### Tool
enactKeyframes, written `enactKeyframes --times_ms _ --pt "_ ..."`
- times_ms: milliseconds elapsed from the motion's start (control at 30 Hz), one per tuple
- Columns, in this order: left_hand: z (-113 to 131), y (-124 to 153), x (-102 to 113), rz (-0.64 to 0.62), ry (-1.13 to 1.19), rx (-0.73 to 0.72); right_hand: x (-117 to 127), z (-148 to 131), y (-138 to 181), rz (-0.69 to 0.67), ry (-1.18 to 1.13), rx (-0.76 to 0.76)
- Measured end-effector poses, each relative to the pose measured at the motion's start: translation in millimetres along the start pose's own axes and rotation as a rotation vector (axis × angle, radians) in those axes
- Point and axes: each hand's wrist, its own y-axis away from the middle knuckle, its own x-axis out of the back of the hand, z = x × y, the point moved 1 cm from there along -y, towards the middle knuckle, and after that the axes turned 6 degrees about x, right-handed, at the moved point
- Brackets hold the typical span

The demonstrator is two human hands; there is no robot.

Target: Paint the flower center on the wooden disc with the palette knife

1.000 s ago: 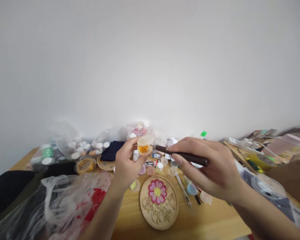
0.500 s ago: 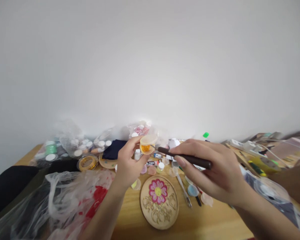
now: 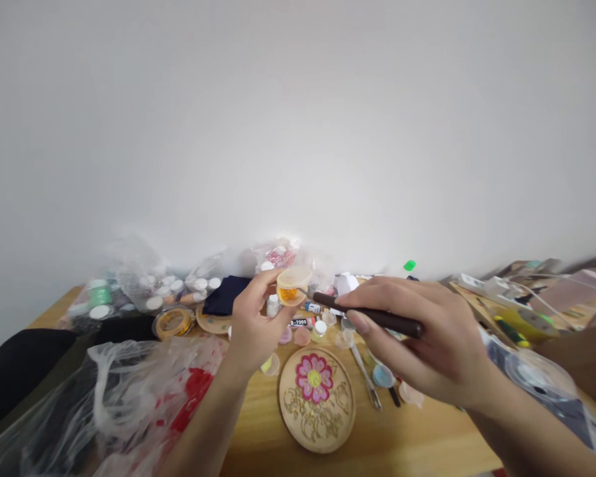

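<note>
My left hand (image 3: 251, 329) is raised above the table and pinches a small clear cup (image 3: 291, 286) of orange material, its flip lid open. My right hand (image 3: 422, 344) grips a dark brown tool handle (image 3: 372, 317); its thin metal tip points into the cup. Below both hands a round wooden disc (image 3: 318, 399) lies on the wooden table (image 3: 417, 437). It carries an engraved flower pattern, with one blossom filled in pink with a yellow centre.
Small pots and lids, a B-7000 glue tube (image 3: 300, 323), tweezers (image 3: 366, 379) and a blue-filled cup (image 3: 382, 375) crowd around the disc. Clear plastic bags (image 3: 124, 397) lie at the front left, bagged jars (image 3: 149, 291) and a tape roll (image 3: 173, 323) behind, clutter at the right.
Both hands have barely shifted. The tool's tip has crept slightly closer into the orange cup, and the view has drifted a little.
</note>
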Motion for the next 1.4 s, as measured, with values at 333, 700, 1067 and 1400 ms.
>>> enactKeyframes --times_ms 333,700,1067,1400 --pt "-0.5 0.2 0.5 0.006 -0.005 -0.051 0.0 -0.9 0.3 -0.013 0.026 -0.013" --pt "1.3 -0.5 0.7 0.016 -0.013 -0.095 0.7 -0.8 0.2 -0.016 0.03 0.024" --pt "0.2 -0.4 2.8 0.008 -0.033 -0.133 0.8 -2.2 -0.9 0.005 0.06 0.031" --pt "2.0 0.7 4.2 0.002 -0.076 -0.139 2.5 -3.6 0.5 -0.018 0.119 0.028"
